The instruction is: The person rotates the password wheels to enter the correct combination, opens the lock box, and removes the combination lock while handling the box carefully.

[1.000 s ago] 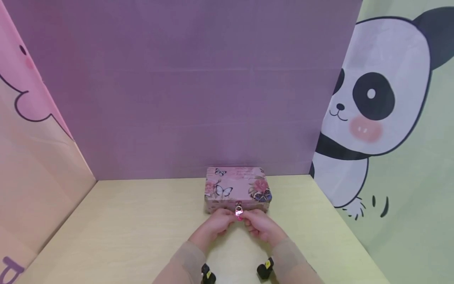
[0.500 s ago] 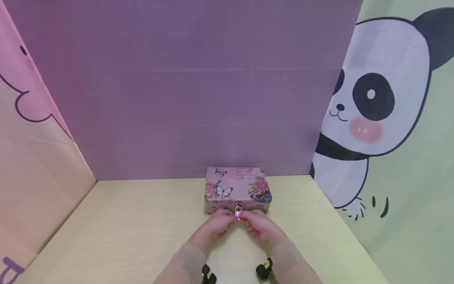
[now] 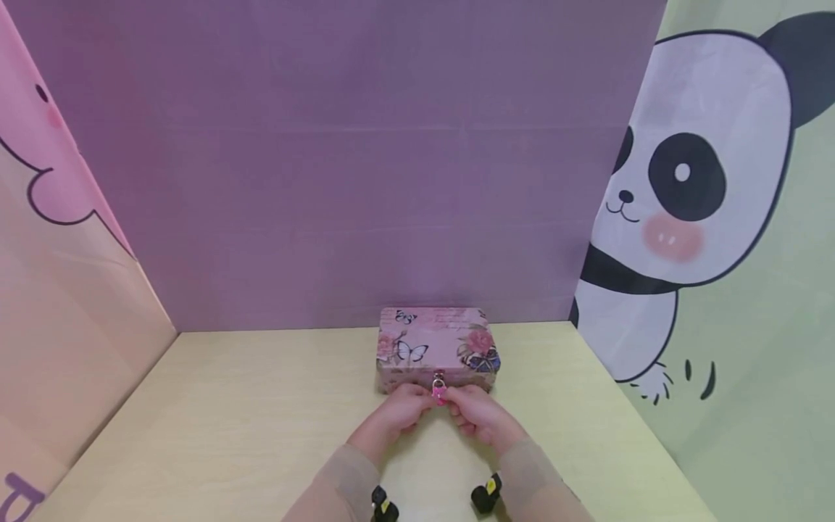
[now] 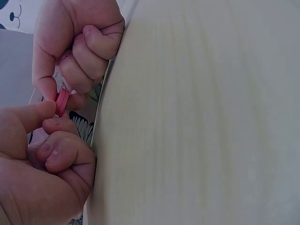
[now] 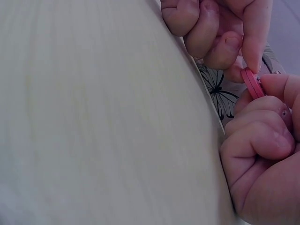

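A pink tin box (image 3: 437, 341) with butterflies and roses printed on it stands at the back of the table, lid down. From the clasp at its front hangs a small pink padlock (image 3: 439, 394) with a metal shackle. My left hand (image 3: 406, 406) pinches the padlock's left side between thumb and forefinger. On the other side my right hand (image 3: 481, 412) pinches it too, its remaining fingers curled. Both wrist views show the padlock (image 4: 62, 101) edge-on between the two hands' fingertips. Whether its shackle is locked cannot be made out.
The pale wooden table (image 3: 261, 420) spreads out around the box. A purple backdrop (image 3: 365, 159) rises right behind it. Side panels carry a panda picture (image 3: 711, 167) on the right and a pink cartoon figure (image 3: 59, 167) on the left.
The padlock has tilted slightly between my fingertips, and the glare on its face has faded. Both hands and the box stay where they were.
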A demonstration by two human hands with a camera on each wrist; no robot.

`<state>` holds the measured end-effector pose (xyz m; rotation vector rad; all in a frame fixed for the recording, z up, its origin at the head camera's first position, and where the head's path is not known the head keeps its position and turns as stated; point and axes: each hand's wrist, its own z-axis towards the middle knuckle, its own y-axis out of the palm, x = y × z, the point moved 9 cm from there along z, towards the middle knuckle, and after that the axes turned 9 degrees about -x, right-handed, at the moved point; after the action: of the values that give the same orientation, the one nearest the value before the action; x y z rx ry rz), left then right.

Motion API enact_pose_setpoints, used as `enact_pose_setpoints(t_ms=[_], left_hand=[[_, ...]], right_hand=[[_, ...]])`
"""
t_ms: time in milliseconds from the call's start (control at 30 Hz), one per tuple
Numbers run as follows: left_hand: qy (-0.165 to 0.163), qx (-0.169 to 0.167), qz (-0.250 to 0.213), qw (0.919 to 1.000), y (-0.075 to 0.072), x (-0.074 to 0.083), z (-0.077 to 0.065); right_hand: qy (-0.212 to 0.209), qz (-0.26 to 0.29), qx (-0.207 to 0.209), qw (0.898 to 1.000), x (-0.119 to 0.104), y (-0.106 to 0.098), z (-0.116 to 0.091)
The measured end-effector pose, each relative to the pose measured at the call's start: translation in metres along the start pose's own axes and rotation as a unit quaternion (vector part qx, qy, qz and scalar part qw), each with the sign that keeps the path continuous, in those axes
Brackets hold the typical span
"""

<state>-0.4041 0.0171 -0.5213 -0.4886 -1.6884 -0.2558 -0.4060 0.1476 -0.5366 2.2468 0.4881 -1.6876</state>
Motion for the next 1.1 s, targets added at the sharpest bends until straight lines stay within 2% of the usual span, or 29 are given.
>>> enact_pose_setpoints(t_ms=[367,533,767,1100], left_hand=[[0.001,-0.002,0.005,1.0,0.001,0.002,-0.002],[0.0,-0.002,0.008,1.0,0.0,0.003,-0.002],[-0.01,-0.002,0.006,0.9999,0.0,0.002,-0.001],[-0.011,0.0,0.009,0.9999,0.0,0.002,-0.003]], right_hand=[[-0.005,-0.008,0.001,1.0,-0.004,-0.001,-0.002],[-0.007,-0.064,0.025,0.998,-0.012,-0.013,-0.006],[-0.011,-0.15,0.039,0.988,-0.024,-0.029,-0.01],[-0.012,-0.147,0.036,0.988,-0.028,-0.031,-0.015]])
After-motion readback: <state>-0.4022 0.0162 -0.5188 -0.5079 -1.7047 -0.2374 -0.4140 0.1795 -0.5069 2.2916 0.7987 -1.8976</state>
